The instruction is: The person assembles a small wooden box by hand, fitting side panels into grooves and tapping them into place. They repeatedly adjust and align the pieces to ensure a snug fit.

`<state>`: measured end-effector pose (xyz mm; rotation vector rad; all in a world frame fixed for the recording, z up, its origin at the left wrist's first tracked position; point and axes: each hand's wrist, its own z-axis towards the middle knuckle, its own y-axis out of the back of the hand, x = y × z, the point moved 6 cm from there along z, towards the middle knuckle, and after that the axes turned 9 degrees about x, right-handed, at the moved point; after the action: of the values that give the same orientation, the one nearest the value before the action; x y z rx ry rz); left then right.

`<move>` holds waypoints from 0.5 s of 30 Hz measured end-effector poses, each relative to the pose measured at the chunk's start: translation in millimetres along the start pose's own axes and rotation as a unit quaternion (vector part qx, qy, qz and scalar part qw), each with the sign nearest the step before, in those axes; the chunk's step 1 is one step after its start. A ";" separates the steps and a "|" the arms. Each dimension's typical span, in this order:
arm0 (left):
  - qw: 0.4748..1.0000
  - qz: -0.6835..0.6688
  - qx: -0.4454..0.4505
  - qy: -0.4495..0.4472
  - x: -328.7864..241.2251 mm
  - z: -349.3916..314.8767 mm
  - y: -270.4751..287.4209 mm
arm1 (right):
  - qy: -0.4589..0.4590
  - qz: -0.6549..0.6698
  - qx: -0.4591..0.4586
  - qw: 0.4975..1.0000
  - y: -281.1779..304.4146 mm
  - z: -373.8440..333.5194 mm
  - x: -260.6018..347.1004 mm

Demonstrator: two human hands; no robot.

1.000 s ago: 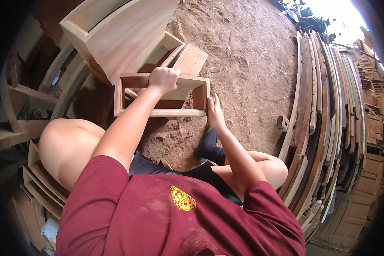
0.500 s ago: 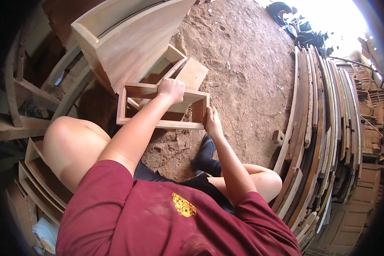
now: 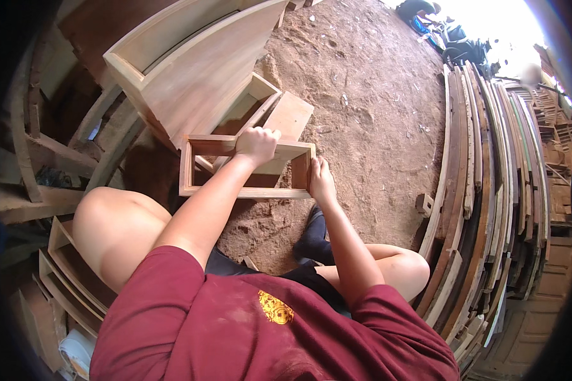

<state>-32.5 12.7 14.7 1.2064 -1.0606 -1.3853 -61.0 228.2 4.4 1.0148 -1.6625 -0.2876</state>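
Observation:
A rectangular wooden frame (image 3: 248, 190), bare wood with see-through openings, is held level over the ground ahead of me. My left hand (image 3: 257, 145) is closed over its far rail, knuckles up; whatever lies under those fingers is hidden. At the frame's right end, my right hand (image 3: 322, 182) grips the short side with its fingers along the outer face. Just beyond the frame sit an open wooden box (image 3: 260, 86) and a flat pale board (image 3: 290, 114), both partly seen through and behind it.
A tall wooden cabinet piece (image 3: 203, 76) stands at the far left. Long stacked planks (image 3: 470, 190) line the right side, with a small wood block (image 3: 424, 203) beside them. Wooden drawers (image 3: 76, 267) lie by my left knee. Sawdust covers the ground (image 3: 362, 114).
The whole view has shifted slightly, so things appear a little lower and further right. Both hands keep their places on the frame, and the left knuckles have turned slightly.

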 end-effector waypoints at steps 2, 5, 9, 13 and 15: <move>1.000 -0.005 -0.020 -0.003 -3.4 2.3 3.2 | 0.006 -0.012 -0.005 1.000 6.9 22.4 7.3; 0.999 -0.006 -0.037 -0.009 -13.2 8.5 6.4 | 0.014 -0.023 -0.010 1.000 19.3 63.4 9.9; 0.999 0.003 -0.029 0.014 0.6 -0.7 2.1 | 0.009 -0.047 0.000 0.999 3.0 17.5 16.5; 0.999 0.002 -0.039 0.008 -0.4 -2.5 -2.3 | -0.004 -0.050 0.028 0.998 -2.7 -1.6 -2.2; 0.998 0.012 -0.057 0.008 2.5 -8.0 3.3 | -0.009 -0.027 0.043 0.999 -0.1 8.7 28.9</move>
<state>-24.3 9.7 16.6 1.1158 -0.9687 -1.3969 -69.2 204.2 20.7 1.1261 -1.6770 -0.2641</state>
